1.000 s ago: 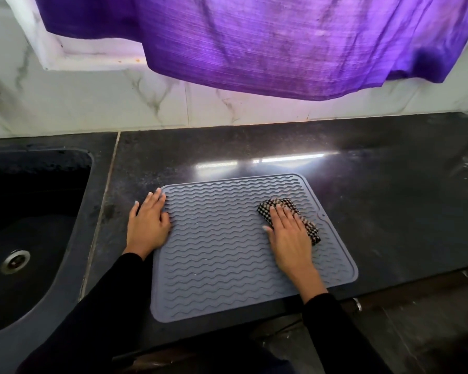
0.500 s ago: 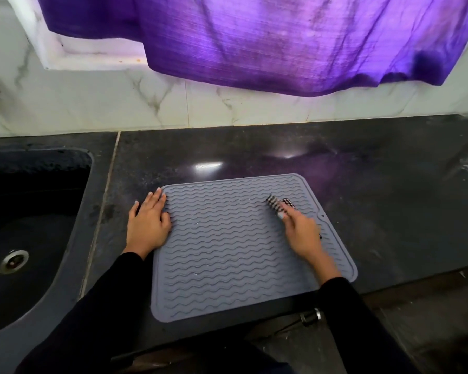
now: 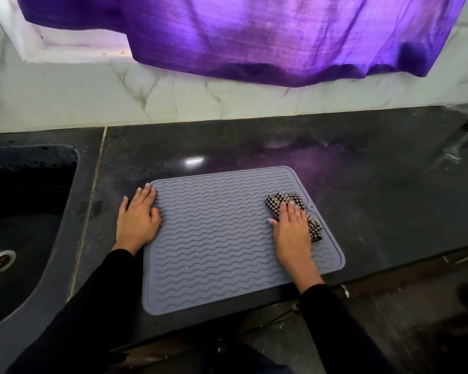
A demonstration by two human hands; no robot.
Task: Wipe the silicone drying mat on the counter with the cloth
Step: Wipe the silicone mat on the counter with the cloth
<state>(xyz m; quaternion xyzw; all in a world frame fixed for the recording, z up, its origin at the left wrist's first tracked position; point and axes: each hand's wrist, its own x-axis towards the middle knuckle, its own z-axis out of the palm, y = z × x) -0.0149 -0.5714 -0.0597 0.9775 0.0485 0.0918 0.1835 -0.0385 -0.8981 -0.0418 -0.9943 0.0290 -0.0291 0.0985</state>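
Low in the centre of the frame, the grey silicone drying mat (image 3: 222, 238) was laid flat on the dark counter (image 3: 362, 184), its near edge close to the counter's front. The left hand (image 3: 138, 214) was spread flat, palm down and grasping nothing, across the mat's left edge, while the right hand (image 3: 291, 230) was pressed flat over the checked cloth (image 3: 281, 199) (bunched, not gripped) near the mat's right edge. Further up, a dark sink (image 3: 25, 225) was seen at left and a purple curtain (image 3: 254, 36) was hung across the top.
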